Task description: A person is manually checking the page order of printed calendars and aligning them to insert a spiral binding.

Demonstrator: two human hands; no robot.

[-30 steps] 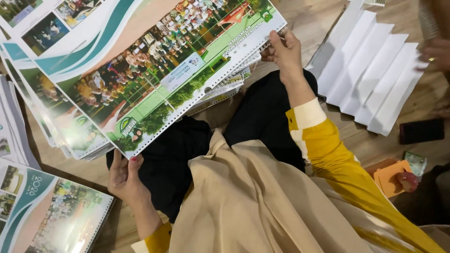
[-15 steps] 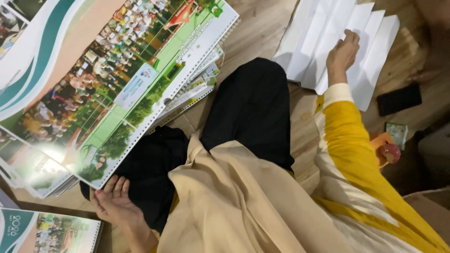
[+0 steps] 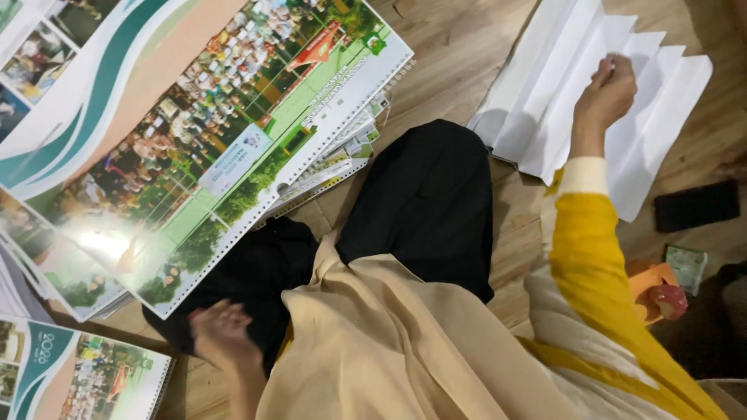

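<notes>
Large glossy spiral-punched photo sheet at 10 o'clock, atop similar sheets; fanned white paper sheets at 2 o'clock, w/ right hand on them.

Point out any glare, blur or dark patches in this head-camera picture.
Head view: a bright white glare spot washes out the lower corner of the big glossy calendar page; the left hand is smeared by motion blur; the right hand on the fanned white sheets is slightly soft; the black trousers show almost no detail.
</notes>
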